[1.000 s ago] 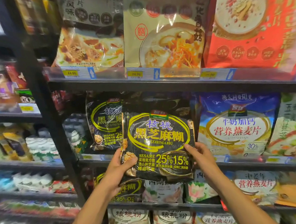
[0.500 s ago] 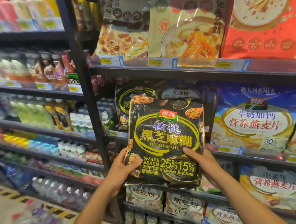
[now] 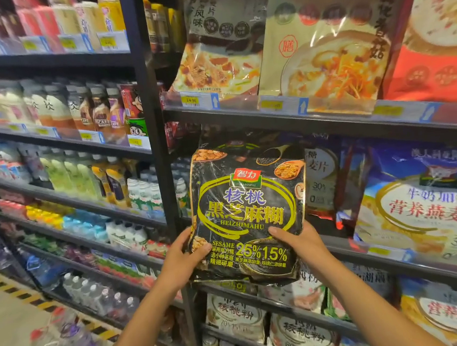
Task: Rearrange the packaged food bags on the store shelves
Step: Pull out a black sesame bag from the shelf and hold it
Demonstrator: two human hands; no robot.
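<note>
Holding the black sesame bag (image 3: 250, 212) upright by its lower corners, left hand (image 3: 180, 261) and right hand (image 3: 301, 244) both gripping it, just off the middle shelf (image 3: 369, 254) front edge. Probably mid-placement. Next: find a slot, slide in upright, label outward.

Fingers of the left hand (image 3: 179, 258) and right hand (image 3: 303, 241) are hidden behind the black sesame bag (image 3: 249, 198); the lower-left bottles (image 3: 64, 339) are blurred.

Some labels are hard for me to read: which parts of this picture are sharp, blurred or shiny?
Head view: the black bag is sharp, with glare on its wrapper; the bottles at lower left are blurred; the shelf slants, likely from the wide lens.
</note>
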